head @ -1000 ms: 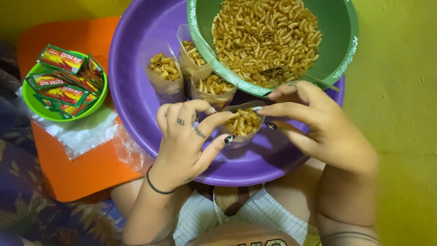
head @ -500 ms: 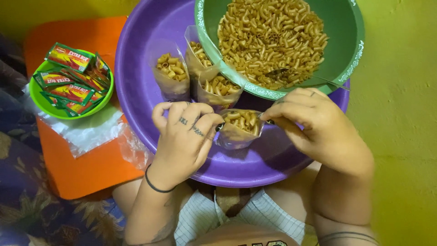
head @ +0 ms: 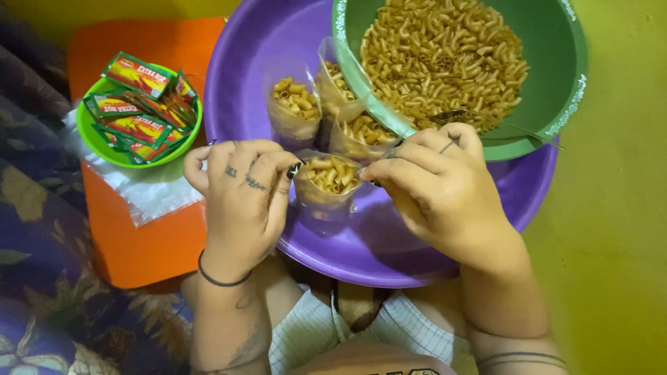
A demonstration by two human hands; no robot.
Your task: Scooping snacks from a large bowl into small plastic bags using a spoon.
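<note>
Small dark tattoos are being shown on the finger backs of the left hand (head: pixel 240 198), and a thin black band is being worn at its wrist. Dark nail polish is being worn. The right hand (head: pixel 445 194) is being marked by forearm bands, possibly tattooed; checked white shorts are being worn.

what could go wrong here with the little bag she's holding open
The small clear bag, pinched open at its mouth by the left hand and right hand, is full nearly to the rim, so a tilt could spill pasta onto the purple tray. The green bowl overhangs the tray's edge and might tip if bumped.
</note>
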